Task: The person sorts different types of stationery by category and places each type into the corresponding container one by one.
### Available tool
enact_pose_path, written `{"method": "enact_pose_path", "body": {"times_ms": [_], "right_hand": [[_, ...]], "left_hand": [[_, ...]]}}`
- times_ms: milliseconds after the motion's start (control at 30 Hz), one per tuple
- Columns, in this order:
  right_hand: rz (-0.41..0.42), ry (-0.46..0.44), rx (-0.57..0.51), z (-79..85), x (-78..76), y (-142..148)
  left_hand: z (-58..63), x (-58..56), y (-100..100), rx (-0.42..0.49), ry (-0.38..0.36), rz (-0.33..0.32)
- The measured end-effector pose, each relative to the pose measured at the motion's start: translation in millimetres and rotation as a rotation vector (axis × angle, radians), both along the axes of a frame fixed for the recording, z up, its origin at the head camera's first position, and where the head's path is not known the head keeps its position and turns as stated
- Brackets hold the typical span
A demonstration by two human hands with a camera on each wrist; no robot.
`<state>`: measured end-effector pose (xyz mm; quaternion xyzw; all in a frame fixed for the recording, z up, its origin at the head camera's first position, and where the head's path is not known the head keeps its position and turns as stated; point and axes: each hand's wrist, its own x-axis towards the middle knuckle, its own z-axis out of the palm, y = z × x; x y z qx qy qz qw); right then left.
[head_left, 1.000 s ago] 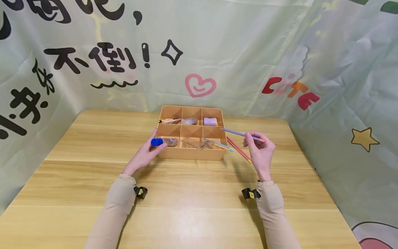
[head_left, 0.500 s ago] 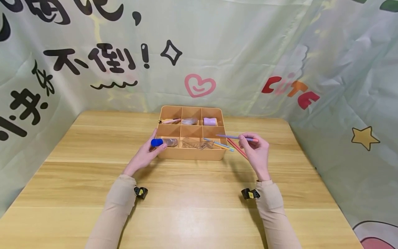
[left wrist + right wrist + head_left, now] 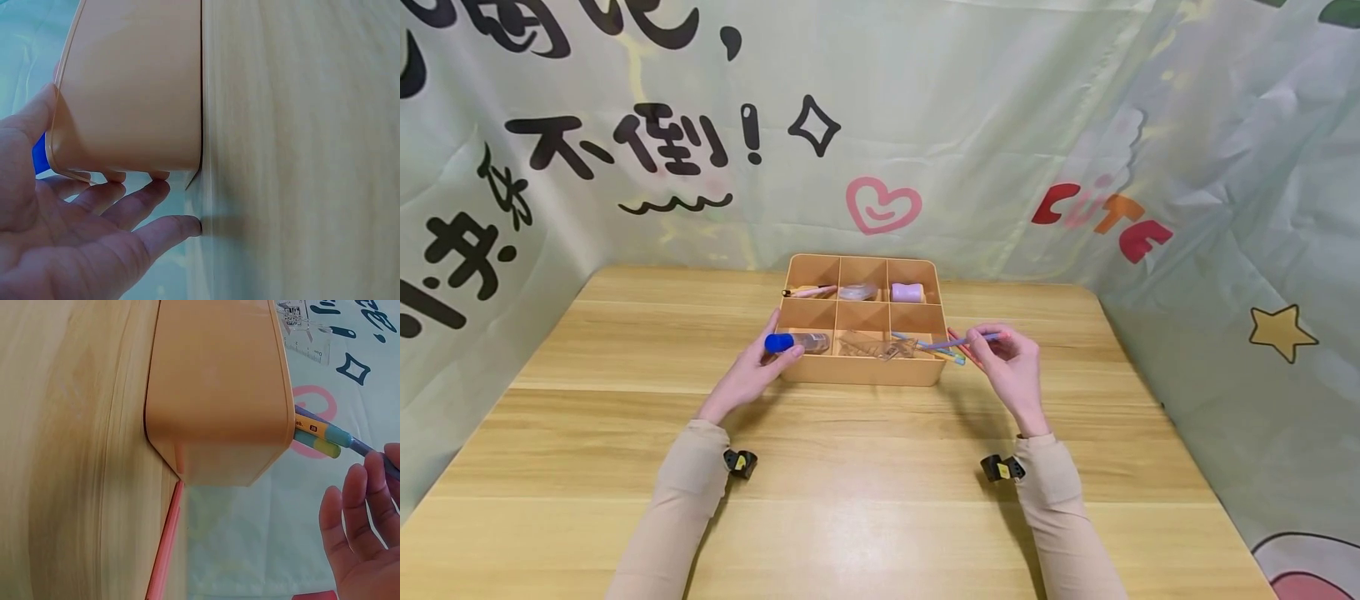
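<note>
An orange six-compartment storage box (image 3: pixel 861 372) stands on the table. My left hand (image 3: pixel 747 375) holds its front left corner, thumb at the rim and fingers along the side in the left wrist view. Near the thumb lies a clear tube with a blue cap (image 3: pixel 778 342) in the front left compartment. My right hand (image 3: pixel 1017 371) pinches a purple pencil (image 3: pixel 951 342), its far end over the front right compartment. A yellow pencil (image 3: pixel 309 425) and a blue one stick out over the right rim. Two red pencils (image 3: pixel 164 550) lie on the table beside the box.
The back compartments hold pink pencils (image 3: pixel 814 292), a translucent item (image 3: pixel 857 292) and a lilac spool-like roll (image 3: pixel 907 293). Clear rulers (image 3: pixel 863 344) rest in the front middle compartment. A printed cloth (image 3: pixel 970 150) hangs behind the wooden table (image 3: pixel 850 467).
My right hand has moved left and the purple pencil's far end has come down from the box's right rim into the front right compartment area. The left hand and box have stayed put.
</note>
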<state>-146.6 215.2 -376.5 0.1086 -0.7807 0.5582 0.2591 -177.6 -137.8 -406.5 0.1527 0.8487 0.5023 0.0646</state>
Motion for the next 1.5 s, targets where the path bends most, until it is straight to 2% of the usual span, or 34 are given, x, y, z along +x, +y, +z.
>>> {"method": "enact_pose_path", "body": {"times_ms": [867,1133,1500], "right_hand": [[-0.007,-0.05,0.029,1.1,1.6,-1],[0.005,-0.088,0.039,1.4,2.5,-1],[0.031,-0.13,0.046,2.5,1.8,-2]], "left_hand": [[-0.4,-0.6,0,0.002,0.005,-0.005],[-30.6,-17.2,-7,0.011,0.015,0.002],[-33.3,-18.2,-7,0.015,0.022,0.004]]}}
